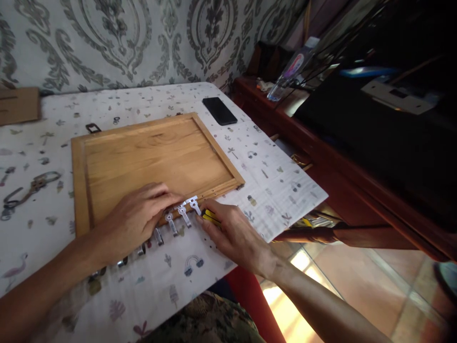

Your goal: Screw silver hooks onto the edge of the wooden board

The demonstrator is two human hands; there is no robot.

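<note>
A wooden framed board (150, 152) lies flat on the table. Along its near edge runs a metal hook rail (183, 209) with several silver hooks hanging over the side. My left hand (137, 212) rests on that edge, its closed fingers gripping the rail and hiding part of it. Close to the rail's right end, my right hand (230, 231) is closed around a tool with a yellow and black handle (211, 216). The tool's working end is hard to make out beside the last hook.
A black phone (219, 111) lies behind the board. Metal hardware with hooks (32, 188) is at the left, near a cardboard piece (19, 105). A dark red cabinet (321, 157) with an open drawer and a clear bottle (293, 69) stands at right.
</note>
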